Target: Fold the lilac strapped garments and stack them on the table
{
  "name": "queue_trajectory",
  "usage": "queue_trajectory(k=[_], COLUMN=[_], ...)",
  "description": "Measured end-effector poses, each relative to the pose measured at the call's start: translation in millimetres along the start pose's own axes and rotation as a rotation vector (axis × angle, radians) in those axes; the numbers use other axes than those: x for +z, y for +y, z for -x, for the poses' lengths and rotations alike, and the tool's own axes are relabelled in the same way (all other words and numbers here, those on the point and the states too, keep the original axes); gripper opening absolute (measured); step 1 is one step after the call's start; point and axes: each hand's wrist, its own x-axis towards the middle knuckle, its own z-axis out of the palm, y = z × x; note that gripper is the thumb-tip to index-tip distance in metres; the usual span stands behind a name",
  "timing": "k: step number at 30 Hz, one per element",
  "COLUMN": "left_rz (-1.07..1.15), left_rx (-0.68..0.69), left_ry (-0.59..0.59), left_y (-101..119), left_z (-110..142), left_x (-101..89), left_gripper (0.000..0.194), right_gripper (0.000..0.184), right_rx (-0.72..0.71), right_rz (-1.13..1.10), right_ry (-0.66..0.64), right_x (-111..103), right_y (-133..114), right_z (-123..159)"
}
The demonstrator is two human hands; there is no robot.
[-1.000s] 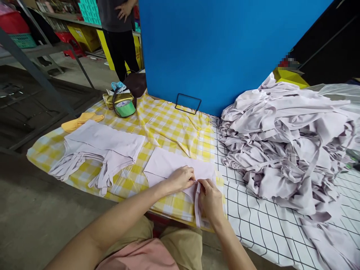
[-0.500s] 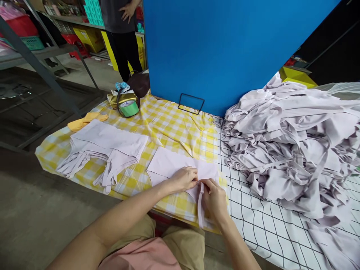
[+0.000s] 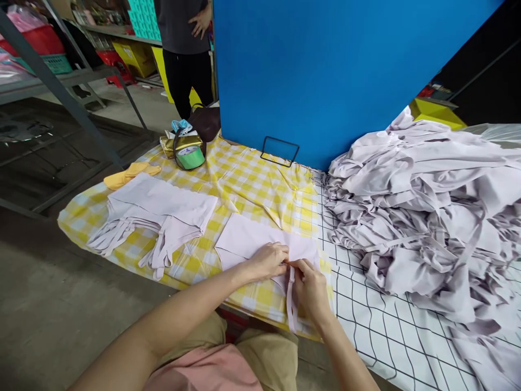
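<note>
A pale lilac camisole (image 3: 244, 237) lies spread on the yellow checked cloth (image 3: 240, 179) in front of me. My left hand (image 3: 269, 260) rests on it, fingers pinched together at the base of a narrow strap (image 3: 290, 307). Close against it, my right hand (image 3: 311, 285) pinches the same spot from the other side. Below the fingertips the strap dangles toward the table's front edge. What exactly the fingertips press is partly hidden. To the left lies a neat stack of matching camisoles (image 3: 163, 198), straps pointing toward me.
A large heap of lilac garments (image 3: 439, 217) covers the right side, on a white grid cloth (image 3: 358, 309). A blue board (image 3: 317, 70) stands behind the table. Green tape (image 3: 191, 157) and a yellow cloth piece (image 3: 131, 172) lie at the left. A person (image 3: 185, 49) stands beyond.
The whole view has shifted slightly, with things appearing a little farther right. Both hands keep their pinch at the strap, with barely any movement.
</note>
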Motion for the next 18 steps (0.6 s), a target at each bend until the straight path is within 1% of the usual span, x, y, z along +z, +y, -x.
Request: queue_trajectory(k=[4,7,12,18], left_rz=[-0.041,-0.065,-0.068,-0.044], left_rx=[0.008,0.018,0.011,-0.016], left_ry=[-0.003,-0.003,-0.013,-0.010], left_y=[-0.5,-0.6,1.3,5.8], left_z=[0.0,0.6,2.0,2.2], left_x=[1.6,2.1,0.4,-3.0], left_gripper=[0.005,0.006,0.007,0.009], right_gripper=[0.026,0.025,0.020,0.010], right_rx=[-0.056,-0.043,0.074,0.291], right_rz=[0.061,-0.005,-0.180,-0.428], right_ry=[-0.012,-0.033,-0.040,0.012], right_x=[0.5,-2.0,-3.0,2.9], right_y=[-1.9,-3.5,-6.3,1.8], right_z=[-2.5,-7.1,-12.3,-4.6])
